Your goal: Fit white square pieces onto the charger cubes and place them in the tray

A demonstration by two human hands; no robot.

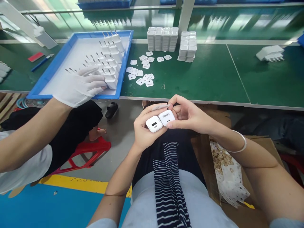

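My left hand (144,125) is closed around two white charger adapters held side by side. One charger (154,123) faces up with a dark rectangular port opening and a smaller slot. The other charger (166,117) has a white face printed "Fibaks" with one small slot. My right hand (187,115) grips that printed charger at its right edge, thumb in front and some fingers hidden behind. A thin pale piece (161,107) lies along my left fingers, close to my right index fingertip; its kind is unclear.
Loose white face plates (140,81) lie on the green table (209,79), before stacked plates (162,39) and another stack (187,47). Left, a co-worker's gloved hand (79,85) touches plug adapters in a blue tray (127,57). More adapters (270,53) sit right; a cardboard box (258,142) stands below.
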